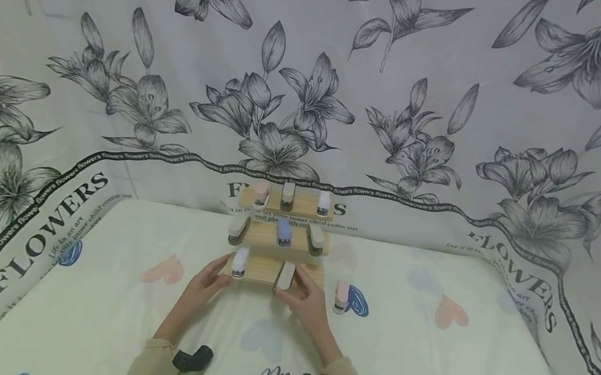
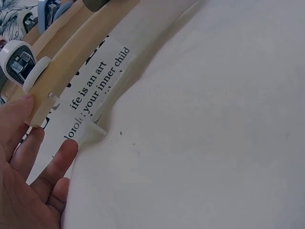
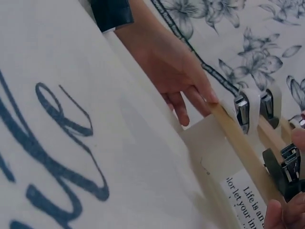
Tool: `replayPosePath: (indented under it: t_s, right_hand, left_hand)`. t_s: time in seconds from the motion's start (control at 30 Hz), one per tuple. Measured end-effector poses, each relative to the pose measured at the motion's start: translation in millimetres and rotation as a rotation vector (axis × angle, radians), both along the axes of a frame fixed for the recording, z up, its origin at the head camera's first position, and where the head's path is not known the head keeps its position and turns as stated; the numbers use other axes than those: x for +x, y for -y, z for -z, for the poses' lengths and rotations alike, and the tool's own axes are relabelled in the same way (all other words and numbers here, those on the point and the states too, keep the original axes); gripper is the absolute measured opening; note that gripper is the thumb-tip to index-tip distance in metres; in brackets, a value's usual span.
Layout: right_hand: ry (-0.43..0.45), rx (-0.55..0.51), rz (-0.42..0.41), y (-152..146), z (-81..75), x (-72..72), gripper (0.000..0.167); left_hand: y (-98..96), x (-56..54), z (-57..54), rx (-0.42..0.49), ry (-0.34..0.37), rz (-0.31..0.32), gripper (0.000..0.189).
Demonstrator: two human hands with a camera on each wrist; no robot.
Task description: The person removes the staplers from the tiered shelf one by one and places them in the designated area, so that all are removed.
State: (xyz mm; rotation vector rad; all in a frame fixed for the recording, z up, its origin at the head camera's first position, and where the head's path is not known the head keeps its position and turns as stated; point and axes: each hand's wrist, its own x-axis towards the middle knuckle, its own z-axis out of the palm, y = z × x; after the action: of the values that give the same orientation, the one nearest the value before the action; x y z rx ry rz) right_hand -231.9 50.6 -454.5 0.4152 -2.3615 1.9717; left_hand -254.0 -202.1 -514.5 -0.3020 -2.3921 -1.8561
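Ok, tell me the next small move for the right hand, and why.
Probably settle the grey stapler on the lowest plank and release: the right hand pinches it there, the left hand grips the plank's end, and a pink stapler lies off to the right.

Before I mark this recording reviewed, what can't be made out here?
Head view: part of the held grey stapler, covered by the right hand.
Head view: middle of the large lettering, hidden behind the wooden rack.
Head view: details of the pink stapler beside the rack, too small.
Left wrist view: a dark object, cut off by the top edge.
Right wrist view: most of that hand, cut off by the right edge.
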Motion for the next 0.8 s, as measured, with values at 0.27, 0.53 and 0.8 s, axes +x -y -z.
replayPosePath:
  t_s: [0.27, 0.53, 0.8]
  right_hand:
    - [-0.081, 0.105, -0.029, -7.7, 25.6, -11.2, 0.071]
    - [-0.102, 0.123, -0.084, -11.1, 19.1, -8.3, 0.07]
    - [-0.127, 0.21, -0.153, -22.0, -13.0, 5.4, 0.064]
  left_hand:
    - [-3.1, 3.9, -5.6, -0.017, 0.012, -0.005, 0.052]
    - [-2.5, 2.2, -1.4, -0.01, 0.039, -0.021, 0.054]
    - [-2.4, 0.7, 0.4, -0.03, 0.046, -0.03, 0.056]
